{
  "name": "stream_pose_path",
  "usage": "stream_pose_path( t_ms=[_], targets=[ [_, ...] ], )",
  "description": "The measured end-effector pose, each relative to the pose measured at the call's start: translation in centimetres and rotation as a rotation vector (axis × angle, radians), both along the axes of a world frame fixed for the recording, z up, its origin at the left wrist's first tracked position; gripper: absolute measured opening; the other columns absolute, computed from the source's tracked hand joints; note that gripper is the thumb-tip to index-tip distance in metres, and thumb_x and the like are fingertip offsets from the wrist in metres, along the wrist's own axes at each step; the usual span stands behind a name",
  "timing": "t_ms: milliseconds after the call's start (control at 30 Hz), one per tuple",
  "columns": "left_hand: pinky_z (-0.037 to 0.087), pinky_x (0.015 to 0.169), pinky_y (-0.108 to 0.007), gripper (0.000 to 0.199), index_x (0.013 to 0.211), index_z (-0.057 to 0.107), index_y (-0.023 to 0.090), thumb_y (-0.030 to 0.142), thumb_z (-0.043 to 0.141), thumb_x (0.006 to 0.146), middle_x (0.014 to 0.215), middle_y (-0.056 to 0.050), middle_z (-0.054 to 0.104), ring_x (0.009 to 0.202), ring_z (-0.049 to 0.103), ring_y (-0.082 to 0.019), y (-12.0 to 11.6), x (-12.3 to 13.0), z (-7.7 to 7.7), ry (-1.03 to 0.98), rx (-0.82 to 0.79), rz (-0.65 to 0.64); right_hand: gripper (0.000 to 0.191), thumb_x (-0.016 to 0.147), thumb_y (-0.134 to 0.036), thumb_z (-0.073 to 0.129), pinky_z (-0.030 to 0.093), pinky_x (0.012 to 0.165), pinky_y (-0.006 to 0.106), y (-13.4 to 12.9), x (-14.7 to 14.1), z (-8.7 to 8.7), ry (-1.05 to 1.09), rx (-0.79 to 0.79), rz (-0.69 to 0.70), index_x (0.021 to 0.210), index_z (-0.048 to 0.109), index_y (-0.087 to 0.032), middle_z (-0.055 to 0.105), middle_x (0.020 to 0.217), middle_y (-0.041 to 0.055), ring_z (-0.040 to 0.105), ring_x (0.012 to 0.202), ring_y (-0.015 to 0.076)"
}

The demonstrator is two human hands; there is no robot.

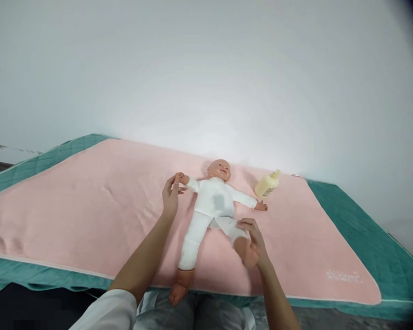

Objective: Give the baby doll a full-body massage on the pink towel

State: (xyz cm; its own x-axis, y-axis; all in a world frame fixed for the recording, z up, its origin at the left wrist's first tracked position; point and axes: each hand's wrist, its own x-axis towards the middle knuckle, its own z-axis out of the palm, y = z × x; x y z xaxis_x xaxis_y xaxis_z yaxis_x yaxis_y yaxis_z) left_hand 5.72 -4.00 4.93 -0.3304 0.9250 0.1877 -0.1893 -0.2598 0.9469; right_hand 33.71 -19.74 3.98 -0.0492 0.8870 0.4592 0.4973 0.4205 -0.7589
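A baby doll (pixel 215 195) with a white cloth body lies on its back on a pink blanket, its head toward the wall and its legs toward me. With thumb and fingers, my left hand (pixel 171 197) holds the doll's small hand (pixel 182 178) at the left. My right hand (pixel 256 236) is curled around the outer side of the doll's right-side lower leg (pixel 239 240), which looks slightly raised and blurred at the foot. The other leg (pixel 190 250) lies stretched out, its foot over the near edge. Part of my right palm is hidden behind the foot.
A pale yellow pump bottle (pixel 266 184) stands beside the doll's outstretched arm on the right. The pink blanket (pixel 99 206) covers most of a green quilted mattress (pixel 358 224). Behind it rises a white wall (pixel 206 82). A dark object (pixel 30 307) is at the lower left.
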Motion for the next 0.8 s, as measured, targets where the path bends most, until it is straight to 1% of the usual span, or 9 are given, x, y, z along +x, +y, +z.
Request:
stream_pose_path(
  t_ms=[100,200,233,300,400,533,633,700,800],
  targets=[
    [0.050,0.055,-0.019,0.033,0.109,0.061,0.021,0.044,0.058,0.086,0.108,-0.007,0.065,0.067,0.068,-0.011,1.4,-1.4,-0.4,-0.306,-0.182,0.020,0.025,0.078,-0.025,0.069,0.054,0.086,0.040,-1.7,-0.8,-1.3,0.009,0.077,0.110,0.101,0.064,-0.032,0.054,0.108,0.0069,0.058,0.104,0.0247],
    [0.052,0.053,-0.019,0.020,0.098,0.060,0.019,0.036,0.057,0.088,0.094,-0.006,0.065,0.068,0.067,-0.012,2.4,-2.6,-1.0,-0.588,-0.383,0.065,0.023,0.081,-0.018,0.065,0.054,0.088,0.039,-2.5,-1.6,-2.9,-0.040,0.124,0.128,0.098,0.064,-0.033,0.051,0.110,0.0070,0.055,0.109,0.0237],
    [0.052,0.052,-0.019,0.017,0.094,0.058,0.018,0.034,0.056,0.089,0.088,-0.006,0.064,0.066,0.067,-0.012,2.7,-2.8,-1.2,-0.644,-0.442,0.093,0.023,0.080,-0.017,0.065,0.053,0.091,0.041,-2.7,-1.9,-3.3,-0.070,0.135,0.118,0.096,0.065,-0.032,0.051,0.111,0.0070,0.053,0.111,0.0242],
    [0.054,0.052,-0.021,0.014,0.088,0.055,0.018,0.031,0.052,0.091,0.078,-0.004,0.060,0.064,0.067,-0.014,2.9,-2.9,-1.5,-0.685,-0.519,0.140,0.023,0.080,-0.014,0.064,0.050,0.096,0.045,-2.8,-2.2,-4.1,-0.142,0.157,0.102,0.094,0.065,-0.032,0.050,0.115,0.0069,0.049,0.118,0.0259],
    [0.054,0.053,-0.022,0.006,0.087,0.050,0.018,0.022,0.054,0.089,0.071,-0.001,0.057,0.065,0.069,-0.016,2.8,-2.5,-1.7,-0.621,-0.506,0.121,0.027,0.082,-0.009,0.058,0.045,0.103,0.051,-2.8,-2.4,-4.7,-0.235,0.166,0.108,0.094,0.066,-0.032,0.048,0.128,0.0060,0.040,0.130,0.0282],
    [0.054,0.056,-0.020,0.018,0.088,0.048,0.019,0.007,0.059,0.079,0.071,0.000,0.059,0.066,0.070,-0.015,2.5,-2.3,-1.8,-0.524,-0.424,0.051,0.035,0.081,-0.003,0.049,0.042,0.105,0.053,-2.9,-2.3,-4.8,-0.299,0.145,0.136,0.098,0.065,-0.029,0.046,0.137,0.0059,0.033,0.137,0.0283],
    [0.056,0.060,-0.021,0.019,0.085,0.049,0.018,0.004,0.059,0.077,0.070,0.000,0.059,0.070,0.070,-0.015,2.5,-2.4,-1.9,-0.542,-0.413,0.050,0.038,0.081,-0.003,0.047,0.042,0.106,0.053,-3.0,-2.1,-4.8,-0.305,0.128,0.141,0.100,0.065,-0.029,0.048,0.138,0.0052,0.033,0.138,0.0273],
    [0.058,0.065,-0.022,0.019,0.085,0.050,0.019,0.004,0.059,0.077,0.069,0.000,0.058,0.073,0.070,-0.015,2.7,-2.4,-2.1,-0.586,-0.408,0.062,0.035,0.083,-0.006,0.048,0.041,0.106,0.053,-2.9,-2.0,-4.7,-0.278,0.110,0.145,0.099,0.066,-0.030,0.051,0.136,0.0046,0.035,0.137,0.0266],
    [0.059,0.072,-0.024,0.021,0.087,0.051,0.020,0.005,0.061,0.076,0.071,0.000,0.058,0.078,0.069,-0.014,2.8,-2.4,-2.4,-0.595,-0.357,0.043,0.020,0.085,-0.016,0.056,0.043,0.106,0.052,-2.8,-1.8,-4.5,-0.168,0.061,0.139,0.094,0.068,-0.030,0.055,0.132,0.0051,0.038,0.136,0.0270]
  ],
)
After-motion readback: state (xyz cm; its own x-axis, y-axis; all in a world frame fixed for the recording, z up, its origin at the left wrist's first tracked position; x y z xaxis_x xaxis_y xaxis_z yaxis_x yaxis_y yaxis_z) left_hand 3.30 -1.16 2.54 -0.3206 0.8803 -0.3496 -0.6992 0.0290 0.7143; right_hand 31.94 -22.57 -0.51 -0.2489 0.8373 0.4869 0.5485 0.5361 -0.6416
